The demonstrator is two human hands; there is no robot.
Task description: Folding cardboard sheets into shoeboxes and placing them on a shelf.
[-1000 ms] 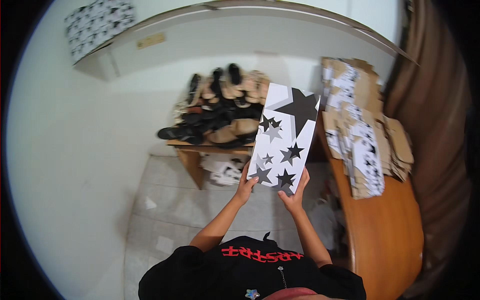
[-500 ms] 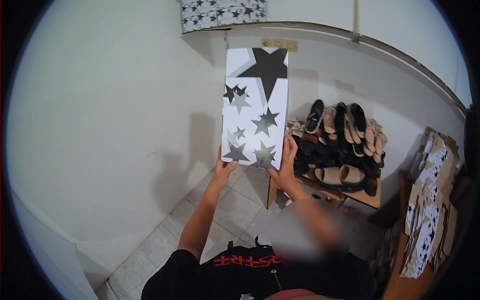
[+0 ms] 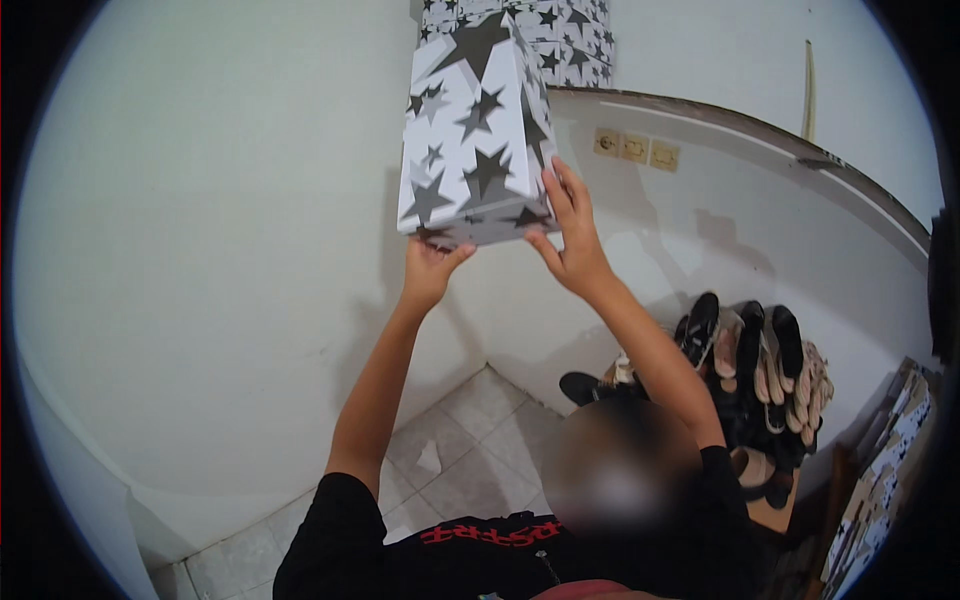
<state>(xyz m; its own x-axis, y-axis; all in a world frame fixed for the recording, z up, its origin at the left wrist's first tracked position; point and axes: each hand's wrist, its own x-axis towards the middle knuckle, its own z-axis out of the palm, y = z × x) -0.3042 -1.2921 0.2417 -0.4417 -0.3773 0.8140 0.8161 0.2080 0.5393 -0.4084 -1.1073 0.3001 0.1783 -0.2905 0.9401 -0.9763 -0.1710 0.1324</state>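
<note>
A white shoe box point(image 3: 455, 150) printed with black and grey stars is held up high between both hands, tilted so its top, near end and right side show. My left hand point(image 3: 430, 270) grips the near left corner from below, thumb along the end. At the near right corner, my right hand point(image 3: 575, 235) has its fingers up the side and its thumb at the bottom edge. Behind the box, several similar star-printed boxes point(image 3: 580, 45) are stacked on the wall shelf point(image 3: 690, 105). The held box hides part of that stack.
Below the shelf are wall sockets point(image 3: 635, 148). Many shoes and sandals point(image 3: 755, 350) are piled on a low wooden table point(image 3: 775, 512) at right. Flattened star-printed cardboard point(image 3: 880, 480) is stacked at far right. A scrap of paper point(image 3: 429, 457) lies on the tiled floor point(image 3: 465, 480).
Both hands have lifted the shoe box higher and tipped it, bringing it up before the stacked boxes. The view has shifted, with the shelf and shoes now lower and farther right.
</note>
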